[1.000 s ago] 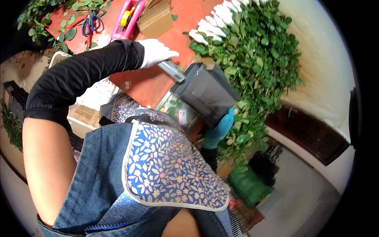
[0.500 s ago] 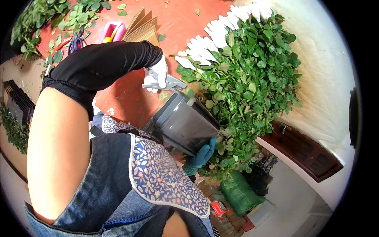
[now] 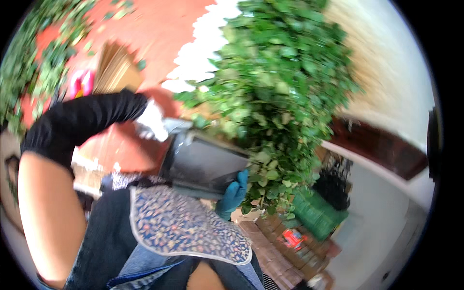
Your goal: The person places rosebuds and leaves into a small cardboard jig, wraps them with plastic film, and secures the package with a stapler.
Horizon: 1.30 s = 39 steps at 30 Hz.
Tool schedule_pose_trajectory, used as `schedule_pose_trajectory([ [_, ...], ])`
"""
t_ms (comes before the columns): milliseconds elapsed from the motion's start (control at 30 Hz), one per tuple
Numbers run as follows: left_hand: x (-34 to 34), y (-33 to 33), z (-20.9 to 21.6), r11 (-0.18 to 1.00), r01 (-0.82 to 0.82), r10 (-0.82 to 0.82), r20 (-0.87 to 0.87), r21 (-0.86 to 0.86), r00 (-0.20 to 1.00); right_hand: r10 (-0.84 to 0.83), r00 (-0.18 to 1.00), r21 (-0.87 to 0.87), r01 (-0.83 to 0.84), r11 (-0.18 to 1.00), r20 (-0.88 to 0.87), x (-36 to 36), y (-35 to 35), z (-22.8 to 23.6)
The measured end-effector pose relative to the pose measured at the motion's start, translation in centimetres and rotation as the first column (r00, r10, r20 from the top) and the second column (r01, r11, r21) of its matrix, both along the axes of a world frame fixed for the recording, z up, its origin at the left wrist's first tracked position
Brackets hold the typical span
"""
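Observation:
My left hand (image 3: 153,121), in a white glove below a black sleeve, is closed around a grey hand stapler (image 3: 178,124). The stapler's jaw end meets the upper left corner of a dark grey, glossy, box-like wrap (image 3: 205,162). Supporting the wrap's lower right edge is my right hand (image 3: 233,195) in a teal glove, its fingers curled against the side. What lies inside the wrap cannot be made out. Motion blurs the picture. Beyond the wrap lies a large heap of leafy green stems (image 3: 285,87), with white-wrapped heads (image 3: 200,48) along its left side.
Folded brown cardboard pieces (image 3: 118,70) and a pink object (image 3: 82,83) lie on the red table (image 3: 150,24). Loose leaves (image 3: 53,63) cover its far left. At lower right are a green bundle (image 3: 319,212), stacked brown blocks (image 3: 275,246) and a brown door (image 3: 382,145).
The view has swung, shifting the table and stems up and left in the picture. The wrap now lies flatter. Both hands keep their grips, the stapler still at the wrap's corner.

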<state>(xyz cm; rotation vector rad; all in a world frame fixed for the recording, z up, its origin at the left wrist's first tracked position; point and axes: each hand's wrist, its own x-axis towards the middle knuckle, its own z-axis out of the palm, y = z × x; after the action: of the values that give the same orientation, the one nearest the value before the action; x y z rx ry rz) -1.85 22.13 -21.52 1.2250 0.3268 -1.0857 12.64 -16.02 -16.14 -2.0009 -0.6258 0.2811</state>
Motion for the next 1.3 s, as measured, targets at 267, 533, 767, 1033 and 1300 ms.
schedule_pose_trajectory([
  [267,-8.0,-5.9,-1.0,0.626,-0.707,0.658,-0.263,-0.328,0.705,0.079,0.996,0.111,-0.082,0.99,0.033,1.3,-0.2,-0.3],
  [533,-11.2,-13.8,11.4,0.414,-0.86,0.909,0.193,-0.299,0.37,0.15,0.932,0.03,-0.169,0.985,0.329,2.1,1.2,8.7],
  [767,-2.9,-21.3,13.8,0.532,-0.737,0.845,0.313,-0.418,0.433,0.572,0.81,-0.051,-0.57,0.82,0.128,-5.3,4.3,12.9],
  [1033,3.4,-18.7,13.0,0.614,-0.607,-0.307,0.861,0.505,0.405,0.442,0.735,0.416,-0.237,0.878,-0.515,0.9,-0.4,7.9],
  [1300,8.1,-19.7,8.0,0.335,-0.54,-0.625,0.611,0.772,0.486,0.662,0.383,0.762,0.243,0.6,-0.644,4.6,-7.6,2.8],
])
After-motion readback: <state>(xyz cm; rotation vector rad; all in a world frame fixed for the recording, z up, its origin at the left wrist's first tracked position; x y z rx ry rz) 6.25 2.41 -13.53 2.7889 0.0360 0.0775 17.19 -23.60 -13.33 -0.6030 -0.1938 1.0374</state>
